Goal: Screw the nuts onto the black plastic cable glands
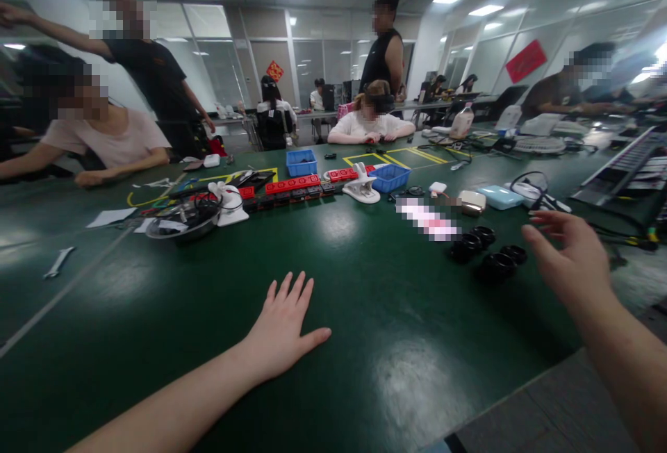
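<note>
Both hands empty: left hand (281, 331) flat on table (365, 300), right hand (573, 262) spread near black rings (487, 251).

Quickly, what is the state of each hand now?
Left hand: open, flat on the green table, holding nothing.
Right hand: open, raised near the black rings, holding nothing.

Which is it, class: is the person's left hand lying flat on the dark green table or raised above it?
Flat. The left hand rests palm down with fingers spread on the dark green table, holding nothing.
</note>
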